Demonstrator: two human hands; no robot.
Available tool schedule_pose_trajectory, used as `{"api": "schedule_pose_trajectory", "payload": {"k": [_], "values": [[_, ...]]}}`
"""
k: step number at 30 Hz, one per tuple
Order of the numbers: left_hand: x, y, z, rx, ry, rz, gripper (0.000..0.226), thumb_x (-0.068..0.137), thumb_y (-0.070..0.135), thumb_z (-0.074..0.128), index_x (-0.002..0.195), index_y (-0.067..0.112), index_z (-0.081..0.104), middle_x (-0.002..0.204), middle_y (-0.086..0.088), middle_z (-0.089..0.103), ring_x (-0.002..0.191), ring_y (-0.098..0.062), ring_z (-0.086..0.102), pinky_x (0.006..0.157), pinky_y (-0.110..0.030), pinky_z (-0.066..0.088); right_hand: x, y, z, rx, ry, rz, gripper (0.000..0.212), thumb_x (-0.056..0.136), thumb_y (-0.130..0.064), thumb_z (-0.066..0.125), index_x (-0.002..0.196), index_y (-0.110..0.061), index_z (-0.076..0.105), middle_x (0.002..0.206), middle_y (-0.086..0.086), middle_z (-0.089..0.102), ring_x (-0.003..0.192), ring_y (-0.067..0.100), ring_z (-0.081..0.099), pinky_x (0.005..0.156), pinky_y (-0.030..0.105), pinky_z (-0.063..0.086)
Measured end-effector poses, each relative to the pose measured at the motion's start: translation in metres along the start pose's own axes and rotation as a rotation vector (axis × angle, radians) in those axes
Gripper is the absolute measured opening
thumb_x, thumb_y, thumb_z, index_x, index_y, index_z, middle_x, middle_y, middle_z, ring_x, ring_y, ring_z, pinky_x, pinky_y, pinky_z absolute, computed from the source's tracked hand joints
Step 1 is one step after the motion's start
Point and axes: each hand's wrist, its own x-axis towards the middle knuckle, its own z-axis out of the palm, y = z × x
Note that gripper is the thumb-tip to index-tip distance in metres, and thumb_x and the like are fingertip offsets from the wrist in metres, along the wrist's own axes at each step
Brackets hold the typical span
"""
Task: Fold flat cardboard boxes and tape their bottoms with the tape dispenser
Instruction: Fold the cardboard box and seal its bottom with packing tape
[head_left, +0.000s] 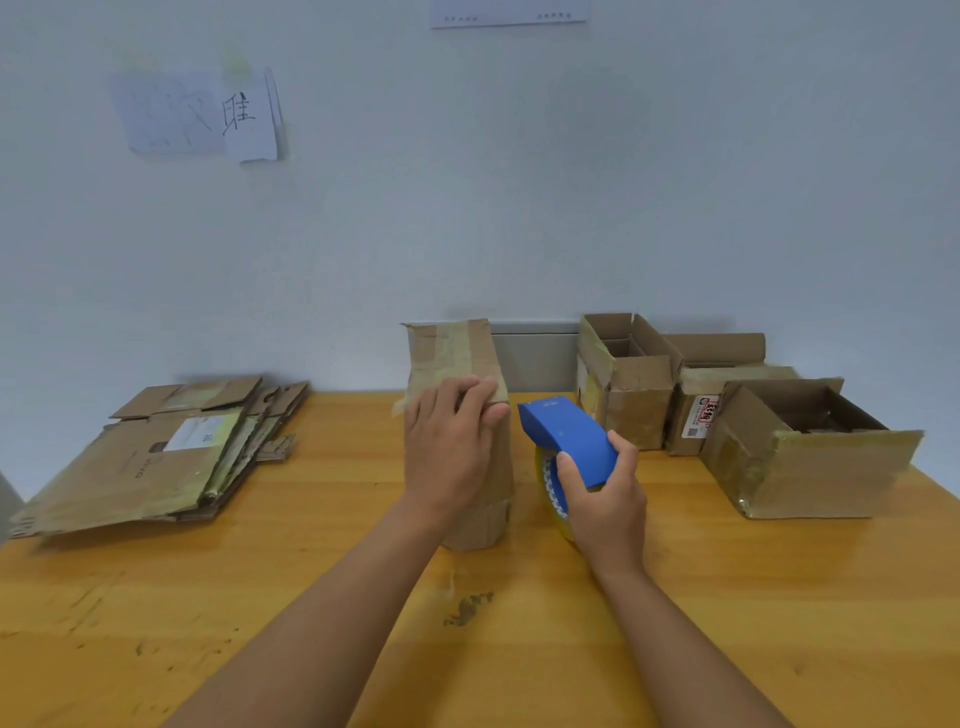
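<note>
Left hand (451, 446) lies flat, fingers straight, on the upright box (462, 415). Right hand (602, 506) grips blue tape dispenser (569, 435) just beside it.

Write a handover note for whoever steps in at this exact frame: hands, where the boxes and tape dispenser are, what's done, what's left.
Left hand: fingers flat, pressing on the taped face of the upright box at table centre.
Right hand: grips the blue tape dispenser, held just right of that box, apart from it.
Stack of flat boxes: left side of the table, not yet folded.
Folded boxes: three at the right, against the wall, open tops up.
Done: three boxes stand folded; the centre one already carries tape.
Left: whether its seam needs more tape cannot be told; then set it aside and work through the flat stack.
</note>
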Motion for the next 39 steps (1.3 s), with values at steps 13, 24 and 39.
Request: {"api": "schedule_pose_trajectory", "payload": {"k": [13,24,39], "values": [[-0.001,0.000,0.002,-0.020,0.070,-0.121,0.044,0.088,0.061,0.055,0.107,0.023,0.066,0.101,0.005,0.057,0.097,-0.014,0.049,0.091,-0.026,0.027,-0.003,-0.001,-0.002,0.011,-0.007,0.006,0.064,0.089,-0.047,0.066,0.140,-0.020,0.039,0.113,-0.007,0.050,0.098,0.018,0.057,0.074,0.039,0.055],[0.002,0.010,0.002,0.019,-0.030,0.014,0.036,0.094,0.047,0.061,0.117,0.020,0.068,0.110,0.005,0.063,0.101,-0.018,0.055,0.093,-0.030,0.031,-0.003,0.000,-0.003,-0.001,-0.008,-0.014,0.067,0.088,-0.051,0.064,0.140,-0.020,0.038,0.114,-0.004,0.052,0.092,0.015,0.055,0.066,0.029,0.051],[0.014,-0.006,-0.021,0.023,-0.253,0.041,0.035,0.100,0.044,0.047,0.128,0.032,0.064,0.131,0.000,0.060,0.124,-0.025,0.053,0.099,-0.045,0.038,-0.004,0.003,-0.002,-0.002,-0.011,-0.013,0.065,0.089,-0.051,0.065,0.140,-0.023,0.036,0.112,-0.006,0.048,0.086,0.010,0.055,0.063,0.026,0.051]]}}
